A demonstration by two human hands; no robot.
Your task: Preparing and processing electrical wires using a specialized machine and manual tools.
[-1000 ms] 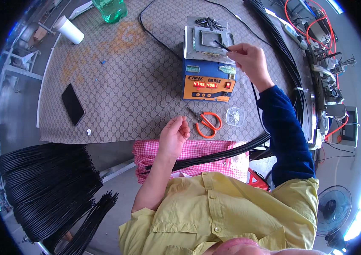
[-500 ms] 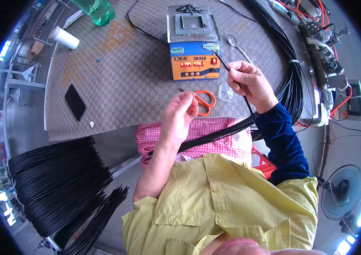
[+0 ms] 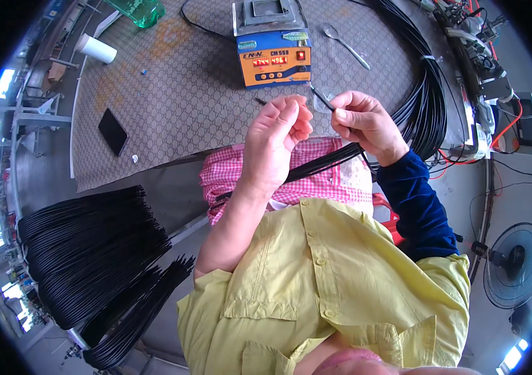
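Observation:
My right hand [image 3: 369, 125] pinches a black cable [image 3: 322, 98] between thumb and fingertips. The cable's thin, lighter end points up and left, just below the orange and blue heated pot [image 3: 276, 65] with a lit red display. My left hand [image 3: 275, 134] is beside it with fingers curled in; what they hold, if anything, is hidden. Past its knuckles shows the dark tip of the scissors [image 3: 259, 100] on the table; the orange handles are covered by the hand. A clear plastic piece [image 3: 323, 103] lies partly behind the cable.
A long bundle of black cables [image 3: 425, 94] curves down the table's right side and across my lap. A spoon [image 3: 347, 47], a phone [image 3: 113, 132], a white cylinder [image 3: 97, 49] and a green bottle [image 3: 141, 11] lie around. Cut cables [image 3: 91, 250] are piled at lower left.
My right hand has drawn the cable end away from the pot, down toward my left hand. My left hand has risen over the scissors handles. The whole view has shifted slightly.

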